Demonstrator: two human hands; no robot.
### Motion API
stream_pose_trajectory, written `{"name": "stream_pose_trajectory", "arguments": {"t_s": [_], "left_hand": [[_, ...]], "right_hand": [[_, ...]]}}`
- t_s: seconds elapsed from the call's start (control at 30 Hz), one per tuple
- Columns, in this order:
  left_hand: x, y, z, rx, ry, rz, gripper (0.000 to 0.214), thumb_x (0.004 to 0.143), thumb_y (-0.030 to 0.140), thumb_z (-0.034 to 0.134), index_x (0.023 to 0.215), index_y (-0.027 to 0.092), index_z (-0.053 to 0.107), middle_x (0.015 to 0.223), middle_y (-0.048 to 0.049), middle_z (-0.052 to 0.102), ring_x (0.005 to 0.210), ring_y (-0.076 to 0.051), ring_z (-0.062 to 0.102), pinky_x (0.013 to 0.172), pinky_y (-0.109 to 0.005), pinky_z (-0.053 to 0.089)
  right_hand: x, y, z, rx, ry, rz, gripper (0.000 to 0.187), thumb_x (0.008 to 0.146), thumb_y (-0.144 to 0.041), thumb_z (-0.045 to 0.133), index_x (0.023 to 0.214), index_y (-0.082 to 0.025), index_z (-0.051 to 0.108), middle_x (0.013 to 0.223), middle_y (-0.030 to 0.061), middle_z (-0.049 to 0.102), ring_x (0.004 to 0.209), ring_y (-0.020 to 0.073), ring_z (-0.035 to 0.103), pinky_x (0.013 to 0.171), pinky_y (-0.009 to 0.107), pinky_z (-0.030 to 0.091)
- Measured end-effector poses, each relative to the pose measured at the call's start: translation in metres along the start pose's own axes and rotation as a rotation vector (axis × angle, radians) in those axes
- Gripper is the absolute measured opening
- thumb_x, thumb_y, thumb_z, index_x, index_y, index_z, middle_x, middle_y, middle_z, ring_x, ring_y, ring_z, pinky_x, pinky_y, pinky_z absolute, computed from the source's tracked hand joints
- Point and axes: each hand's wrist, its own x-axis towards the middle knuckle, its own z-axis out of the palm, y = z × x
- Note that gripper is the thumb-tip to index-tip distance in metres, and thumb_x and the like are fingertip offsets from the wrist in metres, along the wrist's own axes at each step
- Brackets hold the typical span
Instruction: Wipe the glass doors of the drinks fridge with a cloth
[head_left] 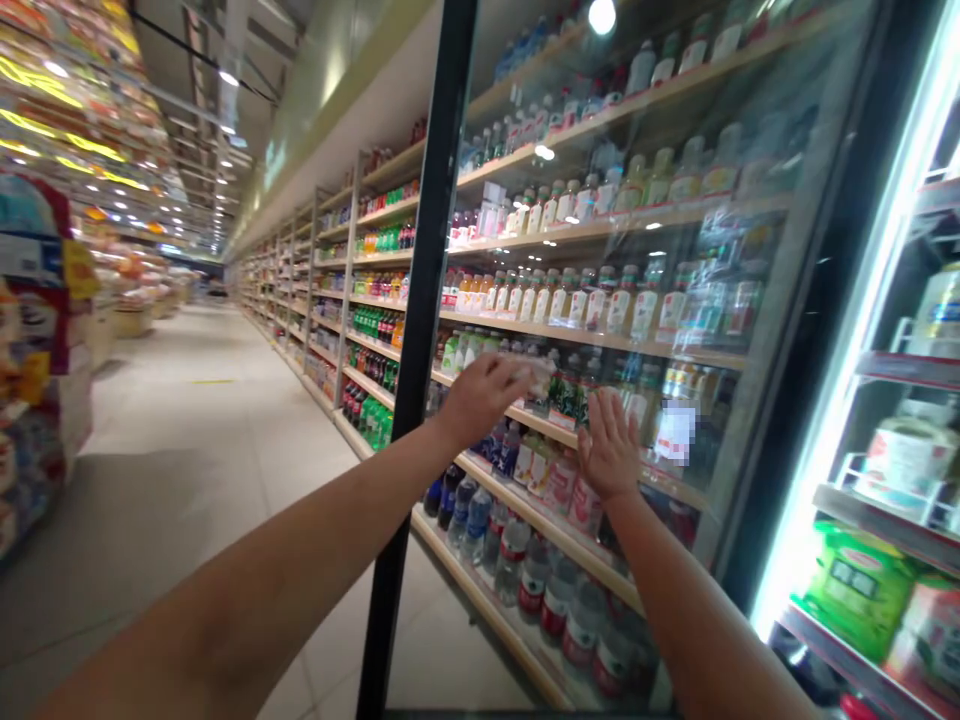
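Out at the black-framed glass door (424, 300), your left hand (486, 395) had its fingers bent round a pale wad (536, 376), cloth or tissue, couldn't tell which, up by the pane. Your right hand (610, 445) was bare and spread, palm toward the glass. Bottles (555, 300) lined shelves beyond, btw.

White glare (602, 15) dots the glass door (607, 330); the left side blurs.

The pale cloth (538, 374) in the left hand (484, 397) is blurred and partly covered by the fingers (501, 370). The bottom edge cuts off both forearms (255, 580); lettering on the green package (859, 590) is illegible.
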Motion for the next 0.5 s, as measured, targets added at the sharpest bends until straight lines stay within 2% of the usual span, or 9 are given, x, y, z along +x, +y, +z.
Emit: {"name": "stream_pose_trajectory", "arguments": {"t_s": [0.07, 0.13, 0.17, 0.27, 0.33, 0.4, 0.5], "left_hand": [[-0.009, 0.007, -0.002, -0.046, -0.073, 0.191, 0.024, 0.103, 0.017, 0.048, 0.112, 0.022, 0.070, 0.108, -0.0026, 0.071, 0.093, -0.019, 0.060, 0.085, -0.032, 0.053], [-0.003, -0.004, -0.004, -0.044, -0.140, 0.248, 0.023, 0.104, 0.019, 0.049, 0.112, 0.022, 0.070, 0.107, -0.0021, 0.071, 0.094, -0.019, 0.060, 0.084, -0.032, 0.053], [0.005, -0.015, -0.005, -0.026, -0.153, 0.216, 0.024, 0.104, 0.018, 0.048, 0.116, 0.022, 0.069, 0.110, -0.0036, 0.070, 0.096, -0.020, 0.060, 0.085, -0.034, 0.053], [0.029, -0.044, -0.006, 0.098, -0.169, -0.094, 0.035, 0.103, 0.013, 0.044, 0.131, 0.020, 0.063, 0.125, -0.0083, 0.067, 0.104, -0.023, 0.059, 0.092, -0.039, 0.051], [0.030, -0.046, -0.005, 0.099, -0.138, -0.174, 0.037, 0.103, 0.012, 0.043, 0.135, 0.018, 0.061, 0.129, -0.0100, 0.065, 0.107, -0.024, 0.058, 0.094, -0.040, 0.050], [0.017, -0.033, -0.005, 0.028, -0.132, -0.088, 0.034, 0.103, 0.015, 0.048, 0.134, 0.018, 0.061, 0.129, -0.0094, 0.065, 0.106, -0.023, 0.059, 0.094, -0.039, 0.050], [-0.004, -0.016, -0.009, -0.080, -0.210, 0.182, 0.031, 0.103, 0.018, 0.051, 0.131, 0.024, 0.063, 0.127, -0.0036, 0.068, 0.103, -0.019, 0.060, 0.093, -0.035, 0.051]], "right_hand": [[-0.001, -0.001, 0.000, 0.018, -0.006, 0.012, 0.067, 0.102, -0.030, 0.040, 0.164, -0.023, 0.015, 0.162, 0.0118, 0.038, 0.152, 0.0256, 0.033, 0.126, 0.049, 0.021], [-0.001, -0.001, 0.001, 0.020, 0.000, 0.017, 0.068, 0.102, -0.030, 0.041, 0.164, -0.023, 0.014, 0.163, 0.0114, 0.036, 0.152, 0.0257, 0.033, 0.126, 0.049, 0.021], [-0.002, -0.002, 0.001, 0.011, 0.007, 0.016, 0.068, 0.102, -0.031, 0.041, 0.164, -0.023, 0.014, 0.163, 0.0114, 0.037, 0.152, 0.0258, 0.034, 0.126, 0.049, 0.022], [-0.002, -0.003, 0.000, -0.026, 0.037, 0.003, 0.069, 0.102, -0.031, 0.042, 0.164, -0.023, 0.013, 0.161, 0.0119, 0.039, 0.151, 0.0257, 0.035, 0.125, 0.048, 0.023], [-0.002, -0.002, -0.001, -0.034, 0.049, -0.006, 0.070, 0.102, -0.031, 0.044, 0.164, -0.022, 0.013, 0.161, 0.0127, 0.040, 0.151, 0.0256, 0.035, 0.125, 0.047, 0.023], [-0.002, -0.002, -0.001, -0.039, 0.059, -0.007, 0.070, 0.102, -0.031, 0.045, 0.164, -0.022, 0.014, 0.160, 0.0131, 0.041, 0.151, 0.0257, 0.035, 0.125, 0.047, 0.024], [-0.003, 0.000, 0.000, -0.042, 0.074, -0.019, 0.071, 0.101, -0.031, 0.047, 0.164, -0.022, 0.015, 0.159, 0.0128, 0.042, 0.150, 0.0266, 0.037, 0.124, 0.048, 0.027]]}}
